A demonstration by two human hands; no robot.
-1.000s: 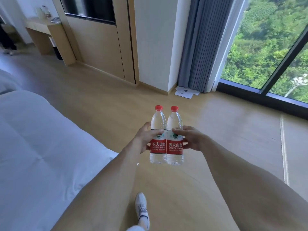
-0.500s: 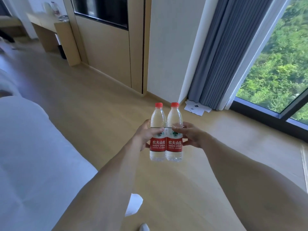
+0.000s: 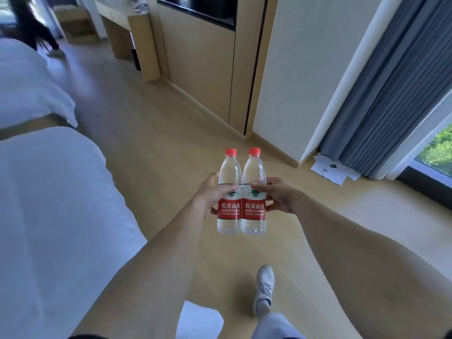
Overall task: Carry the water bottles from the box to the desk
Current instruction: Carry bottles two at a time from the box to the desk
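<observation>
Walking beside the white bed, the person had turned left over the last second, so the window slid off to the right and a wooden desk came into view far ahead. The left hand grasped the left bottle and the right hand the right bottle, both upright, touching, at chest height. A blurred figure, probably another person, stood near the desk, so the carry was likely about halfway.

You turned left and walked on: the desk came much nearer, and a second bed appeared beyond the near bed. The window slid almost out of sight right of the curtain. Your right shoe stepped forward.
</observation>
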